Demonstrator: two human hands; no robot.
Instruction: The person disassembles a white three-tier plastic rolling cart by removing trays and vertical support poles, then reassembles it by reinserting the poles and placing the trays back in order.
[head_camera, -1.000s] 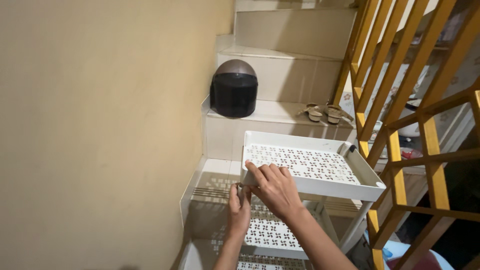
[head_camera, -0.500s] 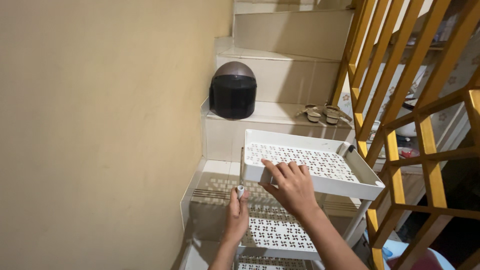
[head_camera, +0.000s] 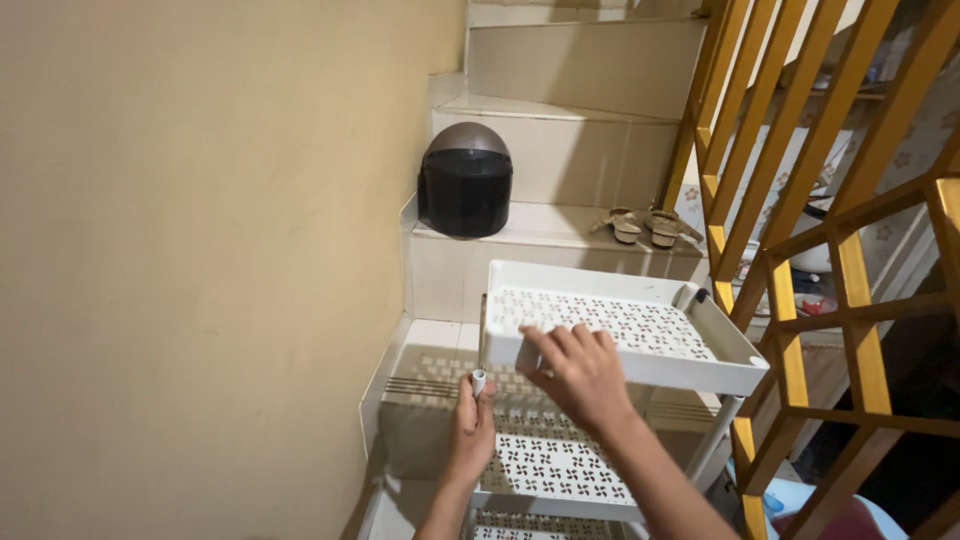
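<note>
A white plastic rack with perforated shelves stands on the stair landing. Its top tray (head_camera: 700, 372) is tilted slightly, and my right hand (head_camera: 575, 375) grips the tray's near left corner from above. Below it, my left hand (head_camera: 472, 425) is wrapped around a white upright pole (head_camera: 478, 381) of the rack, whose open top end shows just under that corner, apart from the tray. A lower perforated shelf (head_camera: 555, 468) lies beneath both hands.
A black and brown helmet (head_camera: 465, 180) sits on a tiled step behind the rack, with a pair of sandals (head_camera: 645, 225) to its right. A yellow stair railing (head_camera: 800, 250) runs along the right. A beige wall (head_camera: 200, 250) closes the left side.
My right hand has slid along the tray's front edge to its near left corner. My left hand has settled lower on the pole, exposing its top end.
</note>
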